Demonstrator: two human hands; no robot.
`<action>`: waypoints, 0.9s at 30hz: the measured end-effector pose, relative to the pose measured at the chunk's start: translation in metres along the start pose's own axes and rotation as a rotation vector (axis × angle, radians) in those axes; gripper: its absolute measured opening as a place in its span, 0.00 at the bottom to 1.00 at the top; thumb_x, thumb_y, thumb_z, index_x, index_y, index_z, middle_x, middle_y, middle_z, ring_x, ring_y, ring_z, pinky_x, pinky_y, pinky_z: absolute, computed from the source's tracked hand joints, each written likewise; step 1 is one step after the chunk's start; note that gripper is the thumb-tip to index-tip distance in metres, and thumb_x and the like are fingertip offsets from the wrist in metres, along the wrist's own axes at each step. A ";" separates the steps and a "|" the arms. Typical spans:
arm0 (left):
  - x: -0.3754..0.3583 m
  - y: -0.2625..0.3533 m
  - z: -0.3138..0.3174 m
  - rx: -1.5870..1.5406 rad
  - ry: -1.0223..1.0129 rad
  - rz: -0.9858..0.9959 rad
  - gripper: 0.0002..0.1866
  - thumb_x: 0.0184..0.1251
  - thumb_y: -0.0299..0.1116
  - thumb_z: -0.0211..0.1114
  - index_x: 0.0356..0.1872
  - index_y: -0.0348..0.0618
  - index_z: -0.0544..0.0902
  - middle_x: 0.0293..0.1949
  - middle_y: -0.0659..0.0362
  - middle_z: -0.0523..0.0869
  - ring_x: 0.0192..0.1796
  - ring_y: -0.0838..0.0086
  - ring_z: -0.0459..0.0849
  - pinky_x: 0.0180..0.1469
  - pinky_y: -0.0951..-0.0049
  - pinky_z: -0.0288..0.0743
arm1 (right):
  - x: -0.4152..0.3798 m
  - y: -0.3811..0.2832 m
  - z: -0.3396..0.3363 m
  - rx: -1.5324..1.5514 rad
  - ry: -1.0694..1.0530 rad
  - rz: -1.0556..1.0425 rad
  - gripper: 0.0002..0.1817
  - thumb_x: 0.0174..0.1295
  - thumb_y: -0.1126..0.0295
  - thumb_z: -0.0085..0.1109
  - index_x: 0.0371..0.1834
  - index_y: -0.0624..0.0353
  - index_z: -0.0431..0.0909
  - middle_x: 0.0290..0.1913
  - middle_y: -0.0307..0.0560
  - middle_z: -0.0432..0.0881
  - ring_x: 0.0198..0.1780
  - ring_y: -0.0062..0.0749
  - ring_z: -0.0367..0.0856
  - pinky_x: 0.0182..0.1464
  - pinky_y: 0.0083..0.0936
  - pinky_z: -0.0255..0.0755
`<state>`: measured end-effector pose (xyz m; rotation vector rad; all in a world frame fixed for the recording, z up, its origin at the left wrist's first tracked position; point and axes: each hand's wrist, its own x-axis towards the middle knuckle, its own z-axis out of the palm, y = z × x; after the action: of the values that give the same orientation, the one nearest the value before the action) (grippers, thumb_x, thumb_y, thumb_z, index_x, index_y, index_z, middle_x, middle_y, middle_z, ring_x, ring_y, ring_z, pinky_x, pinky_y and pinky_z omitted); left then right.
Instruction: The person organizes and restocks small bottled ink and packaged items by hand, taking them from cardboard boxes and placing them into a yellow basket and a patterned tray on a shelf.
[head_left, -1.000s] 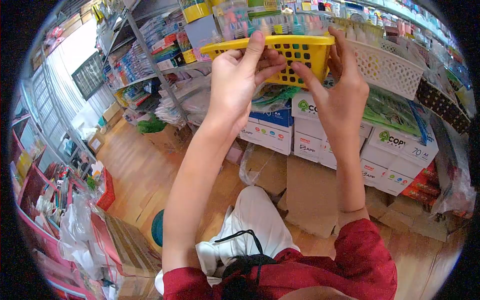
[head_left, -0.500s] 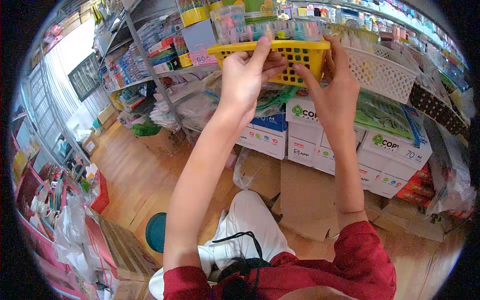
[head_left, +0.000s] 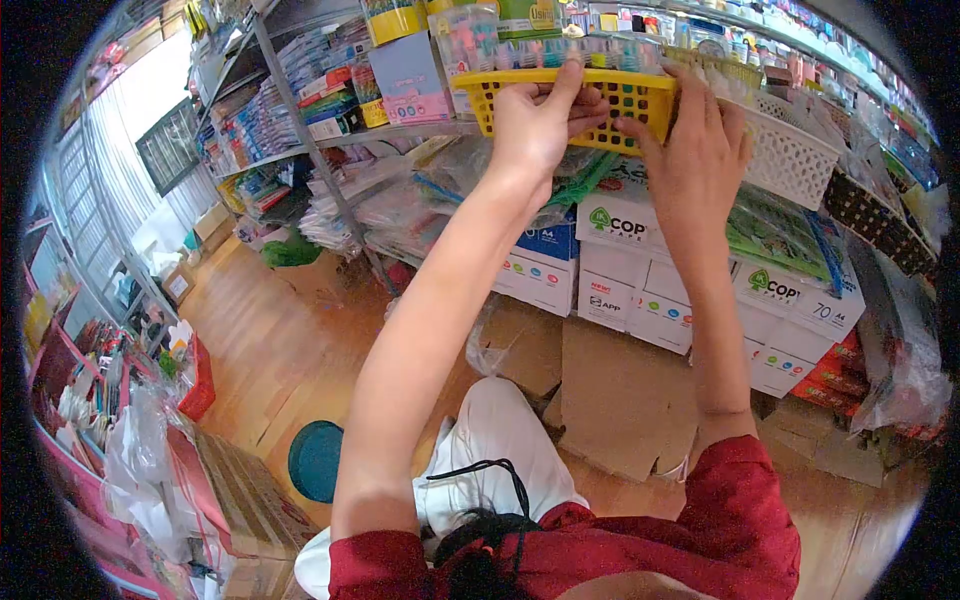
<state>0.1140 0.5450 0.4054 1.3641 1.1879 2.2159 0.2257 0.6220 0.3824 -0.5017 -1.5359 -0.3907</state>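
A yellow perforated basket (head_left: 635, 105) sits at shelf height near the top centre, with small clear-and-teal items (head_left: 590, 52) lined up in it. My left hand (head_left: 545, 112) grips its front side, thumb over the rim and fingers curled against the holes. At the basket's right end is my right hand (head_left: 695, 135), its fingers over the corner and its thumb against the front. The white lattice basket (head_left: 785, 150) stands just right of my right hand.
Below the shelf are stacked white paper boxes (head_left: 620, 265) and flattened cardboard (head_left: 625, 390). Shelves of packets (head_left: 260, 125) are at the left. A teal round stool (head_left: 316, 460), a red basket (head_left: 200, 380) and a large carton (head_left: 245, 490) stand on the floor.
Both hands and the yellow basket have shifted to the right and slightly up. The right hand's fingers now reach further over the basket's right end.
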 end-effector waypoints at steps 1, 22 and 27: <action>0.002 -0.002 0.001 0.004 0.010 0.002 0.19 0.62 0.40 0.59 0.35 0.29 0.75 0.32 0.54 0.80 0.35 0.70 0.82 0.41 0.73 0.78 | 0.000 0.001 0.001 -0.009 -0.008 0.000 0.32 0.40 0.57 0.66 0.52 0.52 0.68 0.42 0.40 0.77 0.45 0.38 0.70 0.45 0.37 0.61; 0.011 -0.010 0.004 0.026 0.063 0.035 0.16 0.61 0.41 0.59 0.33 0.33 0.78 0.28 0.57 0.80 0.30 0.73 0.81 0.34 0.76 0.78 | 0.009 0.000 -0.001 -0.169 -0.096 -0.049 0.27 0.41 0.55 0.66 0.44 0.53 0.69 0.38 0.41 0.79 0.45 0.40 0.71 0.43 0.38 0.61; 0.013 -0.008 0.001 0.117 0.059 0.000 0.20 0.61 0.44 0.60 0.32 0.32 0.78 0.27 0.56 0.81 0.29 0.74 0.81 0.31 0.75 0.77 | 0.009 0.002 0.002 -0.164 -0.090 -0.071 0.27 0.41 0.54 0.66 0.44 0.53 0.69 0.37 0.41 0.79 0.44 0.39 0.71 0.42 0.38 0.60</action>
<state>0.1067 0.5585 0.4075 1.3497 1.3581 2.2326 0.2255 0.6256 0.3907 -0.6006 -1.6194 -0.5588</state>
